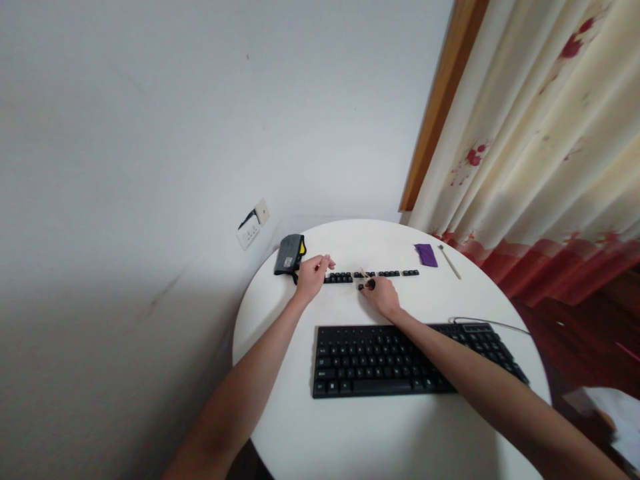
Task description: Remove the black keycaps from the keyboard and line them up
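Your right hand (383, 295) was pinched, thumb against fingers, on a small black plastic keycap (370, 285); a second loose cap lay just beside it at nine o'clock. Your left hand (313, 275) was loosely curled at the nine o'clock end of the row of black keycaps (389, 273); I cannot tell whether it gripped anything.

That row ran across the round white table (380, 433) at twelve o'clock from the black wired keyboard (400, 360). By my judgement the work was well along on the row's side: it stood in four short clusters, while the keyboard looked mostly filled, any gaps too small to make out.

Counted:
- one keyboard
- four clusters in the row, single caps too small to number
- two loose caps by your right hand
- one purple cloth (426, 255) and one thin pale stick (449, 261) at one o'clock
- one grey pouch with yellow trim (290, 253) at ten o'clock
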`<action>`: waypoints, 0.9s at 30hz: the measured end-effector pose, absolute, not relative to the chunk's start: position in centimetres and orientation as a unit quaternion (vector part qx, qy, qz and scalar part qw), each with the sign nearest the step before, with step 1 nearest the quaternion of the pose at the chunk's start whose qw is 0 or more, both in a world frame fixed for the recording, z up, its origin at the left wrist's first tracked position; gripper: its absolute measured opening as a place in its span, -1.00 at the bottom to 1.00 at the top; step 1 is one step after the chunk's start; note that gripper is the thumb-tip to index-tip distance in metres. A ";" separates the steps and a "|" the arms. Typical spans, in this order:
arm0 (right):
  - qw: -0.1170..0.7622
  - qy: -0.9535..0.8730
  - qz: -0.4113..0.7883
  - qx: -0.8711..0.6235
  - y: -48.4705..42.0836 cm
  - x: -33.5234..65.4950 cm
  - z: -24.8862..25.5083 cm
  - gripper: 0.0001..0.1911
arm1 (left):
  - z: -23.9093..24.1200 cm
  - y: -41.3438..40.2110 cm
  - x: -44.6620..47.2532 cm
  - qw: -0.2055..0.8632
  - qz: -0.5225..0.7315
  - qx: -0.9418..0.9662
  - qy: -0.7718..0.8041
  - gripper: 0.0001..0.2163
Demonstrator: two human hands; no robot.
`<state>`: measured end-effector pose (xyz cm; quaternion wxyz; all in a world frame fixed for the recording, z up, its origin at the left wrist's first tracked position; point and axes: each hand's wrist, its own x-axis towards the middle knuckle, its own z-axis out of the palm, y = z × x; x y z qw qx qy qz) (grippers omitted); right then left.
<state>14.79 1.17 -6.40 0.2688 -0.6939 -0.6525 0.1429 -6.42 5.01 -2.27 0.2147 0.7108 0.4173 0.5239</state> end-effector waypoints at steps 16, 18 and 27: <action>0.190 -0.613 0.156 -0.751 2.4 12.7 -5.2 -0.76 | -2.3 5.0 -6.4 0.214 0.510 0.718 0.423 -0.60; 0.187 -0.614 0.154 -0.751 2.4 12.6 -5.2 -0.75 | -2.4 5.0 -6.4 0.218 0.509 0.717 0.423 -0.60; 0.187 -0.617 0.155 -0.748 2.6 12.5 -5.4 -0.75 | -2.2 4.8 -6.2 0.221 0.498 0.723 0.424 -0.60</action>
